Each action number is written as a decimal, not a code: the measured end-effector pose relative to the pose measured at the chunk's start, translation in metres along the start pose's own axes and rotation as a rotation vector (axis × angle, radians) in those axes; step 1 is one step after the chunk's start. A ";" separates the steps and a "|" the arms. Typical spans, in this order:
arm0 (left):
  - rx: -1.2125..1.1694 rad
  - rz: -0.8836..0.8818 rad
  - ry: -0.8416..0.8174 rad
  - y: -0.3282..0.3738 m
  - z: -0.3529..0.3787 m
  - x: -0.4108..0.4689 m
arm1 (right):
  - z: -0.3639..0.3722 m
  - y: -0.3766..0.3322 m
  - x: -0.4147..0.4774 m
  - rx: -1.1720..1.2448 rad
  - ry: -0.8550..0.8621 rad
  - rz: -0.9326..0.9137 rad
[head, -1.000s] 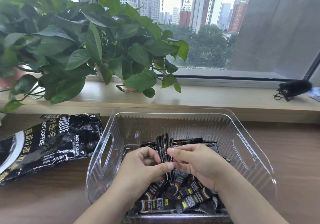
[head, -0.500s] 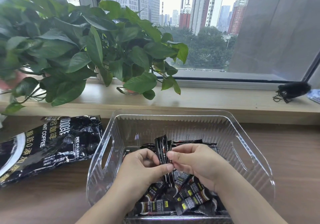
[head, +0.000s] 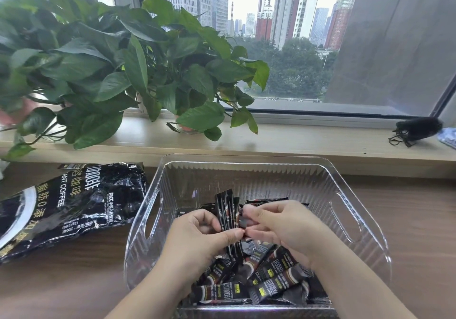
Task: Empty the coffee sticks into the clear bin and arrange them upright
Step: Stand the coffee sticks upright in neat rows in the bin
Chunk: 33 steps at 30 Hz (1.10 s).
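Clearly the emptying looks finished and the standing-up has only begun. Nearest the camera, below the grip, the loose sticks (head: 276,281) lie flat and criss-crossed over the floor of the bin (head: 259,178), many of them, none upright that I can see. Above that heap both hands meet over one small bundle (head: 225,207) of sticks held on end: the left hand (head: 197,239) curls its fingers round the bundle from its side with the thumb pressed across the front, and the right hand (head: 283,227) pinches the same bundle from the other side, thumb tips almost touching. So a handful is gathered and squared, not yet set down, and I judge most of the work is left: this bundle needs a wall or corner to lean on, and the flat pile beneath the grip sits in the way of a clean footing. Beyond the grip the far half of the bin floor shows bare plastic, the likelier place to start a row. Left of the grip, outside the bin, the bag (head: 74,202) lies slack and flattened on the table (head: 407,220), apparently emptied. Farther off, a leafy plant (head: 123,71) spreads over the windowsill (head: 308,141), well apart from the hands, and a black fuzzy thing (head: 417,128) rests on the sill to the far right.
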<state>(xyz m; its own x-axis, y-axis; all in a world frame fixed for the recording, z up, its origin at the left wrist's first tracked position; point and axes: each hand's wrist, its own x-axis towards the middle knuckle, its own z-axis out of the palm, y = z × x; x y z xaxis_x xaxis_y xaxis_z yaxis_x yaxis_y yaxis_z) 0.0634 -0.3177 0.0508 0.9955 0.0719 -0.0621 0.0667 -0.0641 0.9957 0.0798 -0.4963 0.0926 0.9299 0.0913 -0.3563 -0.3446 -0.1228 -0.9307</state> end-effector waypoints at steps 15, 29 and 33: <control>-0.005 -0.032 0.156 -0.009 -0.002 0.007 | -0.018 -0.003 0.016 -1.279 -0.466 -0.367; -0.012 -0.027 0.139 -0.010 -0.002 0.009 | -0.024 -0.010 0.017 -1.339 -0.386 -0.305; -0.004 -0.026 0.141 -0.010 -0.002 0.008 | -0.030 -0.011 0.014 -1.310 -0.350 -0.303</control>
<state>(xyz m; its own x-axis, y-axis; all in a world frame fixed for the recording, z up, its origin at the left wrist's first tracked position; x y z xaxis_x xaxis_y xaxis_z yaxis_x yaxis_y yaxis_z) 0.0708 -0.3142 0.0407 0.9740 0.2126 -0.0782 0.0922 -0.0567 0.9941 0.0999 -0.5229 0.1001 0.7985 0.4967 -0.3402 0.4140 -0.8633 -0.2887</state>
